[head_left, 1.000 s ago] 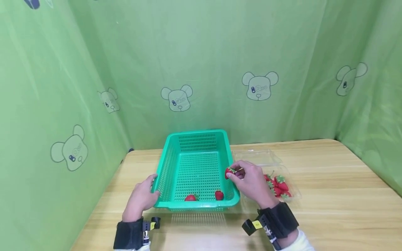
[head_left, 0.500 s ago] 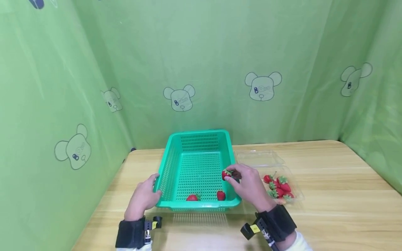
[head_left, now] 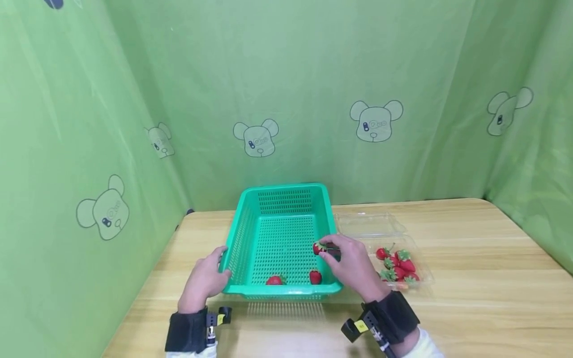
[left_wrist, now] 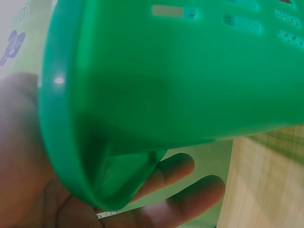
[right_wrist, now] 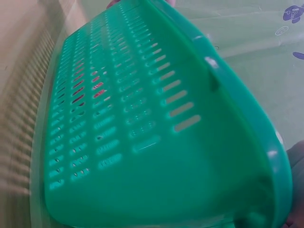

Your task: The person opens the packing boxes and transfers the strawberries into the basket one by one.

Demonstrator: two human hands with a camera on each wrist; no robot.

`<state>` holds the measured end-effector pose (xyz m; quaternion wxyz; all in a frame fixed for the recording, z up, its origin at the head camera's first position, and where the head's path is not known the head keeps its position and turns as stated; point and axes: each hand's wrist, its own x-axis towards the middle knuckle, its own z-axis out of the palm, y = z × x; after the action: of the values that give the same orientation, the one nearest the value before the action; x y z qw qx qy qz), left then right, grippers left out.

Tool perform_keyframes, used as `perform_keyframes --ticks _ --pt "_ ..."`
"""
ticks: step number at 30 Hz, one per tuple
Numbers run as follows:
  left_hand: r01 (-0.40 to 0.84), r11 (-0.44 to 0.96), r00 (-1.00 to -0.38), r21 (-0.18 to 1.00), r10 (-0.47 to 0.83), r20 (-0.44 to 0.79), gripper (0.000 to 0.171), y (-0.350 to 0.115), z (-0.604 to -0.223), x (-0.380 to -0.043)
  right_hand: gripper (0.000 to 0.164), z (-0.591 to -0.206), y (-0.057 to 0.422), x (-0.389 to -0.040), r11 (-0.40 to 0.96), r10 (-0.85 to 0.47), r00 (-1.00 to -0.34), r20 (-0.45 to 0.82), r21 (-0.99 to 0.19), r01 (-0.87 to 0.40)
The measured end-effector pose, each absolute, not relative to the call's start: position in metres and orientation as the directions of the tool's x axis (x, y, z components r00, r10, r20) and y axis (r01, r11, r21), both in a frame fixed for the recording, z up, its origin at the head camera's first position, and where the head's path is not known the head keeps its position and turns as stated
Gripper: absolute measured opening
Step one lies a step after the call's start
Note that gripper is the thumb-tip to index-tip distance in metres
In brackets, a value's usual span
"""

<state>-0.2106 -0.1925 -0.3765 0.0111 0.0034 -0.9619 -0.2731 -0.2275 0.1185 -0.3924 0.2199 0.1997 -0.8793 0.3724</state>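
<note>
While the basket (head_left: 286,187) is gripped by the left hand (head_left: 203,277), strawberry (head_left: 317,248) (leafy) pinched near basket's right rim by right hand (head_left: 351,258)

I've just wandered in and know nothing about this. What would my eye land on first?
Probably the bright green basket on the wooden table, with two strawberries near its front wall. Next, the right hand pinching a third strawberry above the basket's right side, while the left hand holds its near left corner. Then more red fruit in the clear box to the right.
</note>
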Motion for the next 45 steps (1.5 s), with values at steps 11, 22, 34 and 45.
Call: perform_keyframes --ticks 11,22,34,45 --pt "-0.008 0.846 -1.0 0.533 -0.019 0.014 0.059 -0.192 -0.375 -0.21 0.024 -0.395 0.112 -0.226 0.644 -0.211 -0.82 0.532 -0.556 -0.526" --pt "-0.001 0.852 -1.0 0.523 -0.011 0.015 0.058 -0.193 -0.376 -0.211 0.023 -0.394 0.108 -0.222 0.609 -0.25 -0.802 0.542 -0.556 -0.566" --pt "-0.006 0.856 -1.0 0.517 -0.015 0.013 0.059 -0.193 -0.376 -0.212 0.021 -0.391 0.129 -0.231 0.623 -0.201 -0.793 0.575 -0.55 -0.557" --pt "0.0 0.857 -1.0 0.515 -0.01 0.018 0.059 -0.193 -0.377 -0.212 0.03 -0.387 0.159 -0.238 0.668 -0.126 -0.912 0.391 -0.646 -0.37"
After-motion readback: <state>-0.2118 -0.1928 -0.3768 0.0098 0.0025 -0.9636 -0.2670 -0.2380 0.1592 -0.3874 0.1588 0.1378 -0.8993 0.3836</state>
